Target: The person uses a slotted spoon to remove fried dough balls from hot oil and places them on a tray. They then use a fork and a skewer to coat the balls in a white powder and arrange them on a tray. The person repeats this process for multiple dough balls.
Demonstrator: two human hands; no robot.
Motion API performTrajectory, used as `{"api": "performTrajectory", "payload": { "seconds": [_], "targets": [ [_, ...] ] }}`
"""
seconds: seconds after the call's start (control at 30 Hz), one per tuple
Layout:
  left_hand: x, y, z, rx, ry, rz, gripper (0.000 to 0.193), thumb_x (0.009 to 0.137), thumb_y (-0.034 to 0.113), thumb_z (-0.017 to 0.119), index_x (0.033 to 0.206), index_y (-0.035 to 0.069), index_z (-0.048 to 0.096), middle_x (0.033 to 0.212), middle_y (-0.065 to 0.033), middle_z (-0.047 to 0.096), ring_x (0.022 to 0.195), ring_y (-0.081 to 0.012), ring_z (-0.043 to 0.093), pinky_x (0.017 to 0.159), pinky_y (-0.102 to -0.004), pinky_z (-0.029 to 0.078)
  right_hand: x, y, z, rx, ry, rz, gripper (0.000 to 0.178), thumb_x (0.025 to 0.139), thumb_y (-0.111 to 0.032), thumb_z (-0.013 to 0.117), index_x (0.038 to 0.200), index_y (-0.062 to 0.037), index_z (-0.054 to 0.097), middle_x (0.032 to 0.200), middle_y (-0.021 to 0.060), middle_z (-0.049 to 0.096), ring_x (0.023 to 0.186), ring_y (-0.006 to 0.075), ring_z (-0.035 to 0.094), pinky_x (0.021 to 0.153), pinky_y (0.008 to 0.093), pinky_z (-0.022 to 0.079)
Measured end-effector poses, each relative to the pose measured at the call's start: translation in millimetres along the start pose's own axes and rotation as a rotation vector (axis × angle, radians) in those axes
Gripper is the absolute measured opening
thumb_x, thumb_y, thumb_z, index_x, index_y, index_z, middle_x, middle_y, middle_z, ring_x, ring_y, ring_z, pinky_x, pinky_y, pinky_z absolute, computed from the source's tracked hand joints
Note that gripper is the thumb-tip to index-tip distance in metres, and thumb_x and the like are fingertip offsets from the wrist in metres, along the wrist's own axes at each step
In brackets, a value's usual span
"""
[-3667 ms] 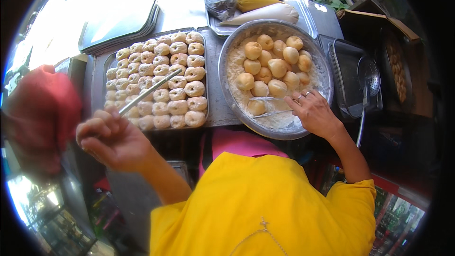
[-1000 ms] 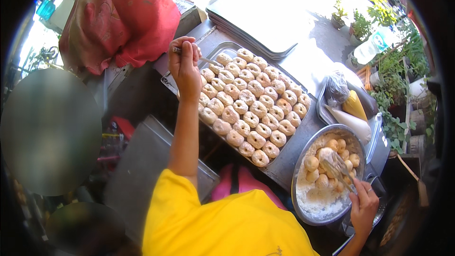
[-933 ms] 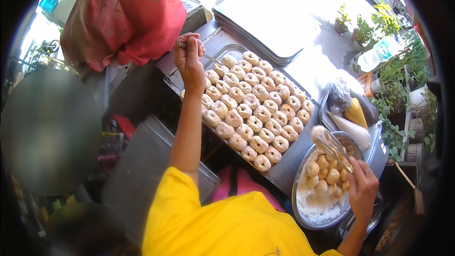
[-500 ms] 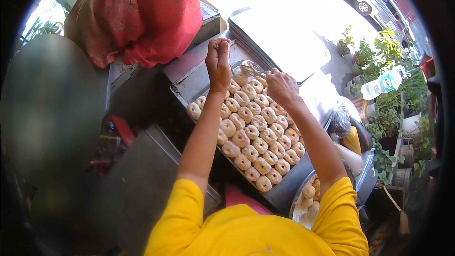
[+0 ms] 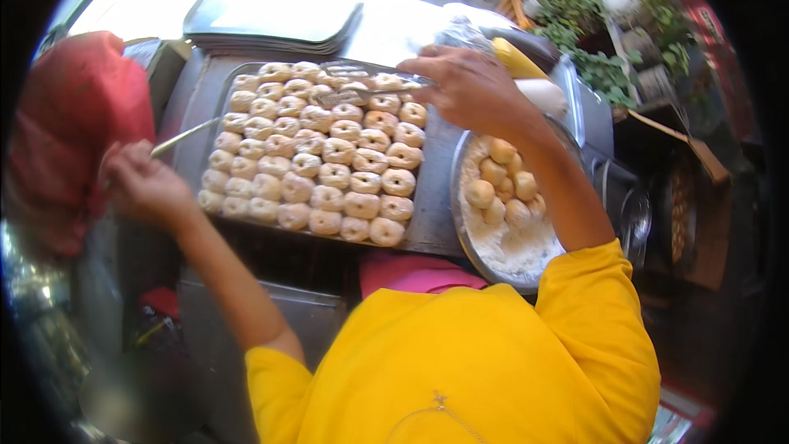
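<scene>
Rows of ring-shaped buns (image 5: 325, 152), dented in the middle and dusted pale, fill a metal baking tray (image 5: 220, 113). At the tray's far right, my right hand (image 5: 464, 86) is closed on slotted metal tongs (image 5: 370, 92), whose flat ends lie just over the buns. My left hand (image 5: 144, 181) is off the tray's left side, slightly blurred. Its fingers close round a thin pale stick (image 5: 185, 135) that points toward the tray; its kind is unclear.
A round metal bowl (image 5: 462, 214) of white flour and several dough balls (image 5: 501, 181) stands right of the tray. Stacked dark trays (image 5: 271, 37) lie behind. A red cloth (image 5: 78, 131) hangs at left. Potted plants (image 5: 575, 49) and a wooden-handled tool (image 5: 699, 156) are at right.
My view has turned, so the tray looks more level and the flour bowl shows more fully. My hands have spread apart; the left has moved out to the left and now shows a stick.
</scene>
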State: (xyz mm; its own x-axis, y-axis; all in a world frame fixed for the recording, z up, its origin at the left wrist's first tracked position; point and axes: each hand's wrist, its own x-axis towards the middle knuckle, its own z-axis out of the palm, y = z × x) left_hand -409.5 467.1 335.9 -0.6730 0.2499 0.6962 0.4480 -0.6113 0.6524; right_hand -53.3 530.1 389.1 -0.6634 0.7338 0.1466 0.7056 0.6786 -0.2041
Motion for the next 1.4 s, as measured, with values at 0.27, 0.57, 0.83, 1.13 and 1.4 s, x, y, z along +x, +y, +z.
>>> {"api": "performTrajectory", "payload": {
  "seconds": [0.27,0.57,0.83,1.13,1.4],
  "targets": [
    [-78,87,-33,-0.371,-0.022,-0.28,0.024,0.092,0.027,0.052,0.083,0.006,0.053,0.064,0.0022,0.039,0.058,-0.0081,0.035,0.06,-0.0267,0.033,-269,-5,-59,0.046,-0.591,0.769,0.034,0.075,-0.019,0.066,0.107,-0.0076,0.064,0.097,0.0156,0.062,0.092,0.0324,0.061,0.081,0.04,0.048],
    [-115,136,6,-0.432,-0.134,-0.358,0.022,0.094,0.027,0.049,0.089,0.006,0.052,0.064,0.0005,0.037,0.062,-0.0105,0.033,0.062,-0.0272,0.032,-314,-10,16,-0.068,-0.149,0.532,0.031,0.077,-0.011,0.06,0.106,-0.0018,0.058,0.09,0.0144,0.06,0.08,0.03,0.061,0.071,0.0382,0.049],
    [-140,162,7,-0.501,-0.156,-0.417,0.019,0.093,0.024,0.052,0.089,0.006,0.051,0.064,0.001,0.038,0.06,-0.0098,0.033,0.06,-0.0261,0.031,-273,-8,34,-0.119,-0.2,0.465,0.039,0.078,-0.013,0.063,0.114,-0.0009,0.055,0.102,0.0168,0.059,0.085,0.0326,0.06,0.075,0.0378,0.048],
    [-146,204,14,-0.677,-0.307,-0.376,0.019,0.094,0.024,0.049,0.092,0.005,0.051,0.062,0.002,0.032,0.057,-0.0098,0.03,0.057,-0.0265,0.029,-324,-20,3,-0.255,-0.113,0.308,0.042,0.075,-0.015,0.063,0.113,0.0006,0.055,0.101,0.0137,0.06,0.082,0.0284,0.06,0.07,0.0367,0.047],
    [-204,223,73,-0.955,-0.602,-0.607,0.016,0.093,0.017,0.049,0.096,0.001,0.051,0.074,-0.0056,0.052,0.063,-0.0125,0.044,0.062,-0.0281,0.037,-321,-3,31,-0.022,-0.199,0.416,0.04,0.077,-0.017,0.062,0.113,0.0001,0.056,0.101,0.0145,0.061,0.086,0.0288,0.061,0.075,0.0382,0.049]
  ]
}}
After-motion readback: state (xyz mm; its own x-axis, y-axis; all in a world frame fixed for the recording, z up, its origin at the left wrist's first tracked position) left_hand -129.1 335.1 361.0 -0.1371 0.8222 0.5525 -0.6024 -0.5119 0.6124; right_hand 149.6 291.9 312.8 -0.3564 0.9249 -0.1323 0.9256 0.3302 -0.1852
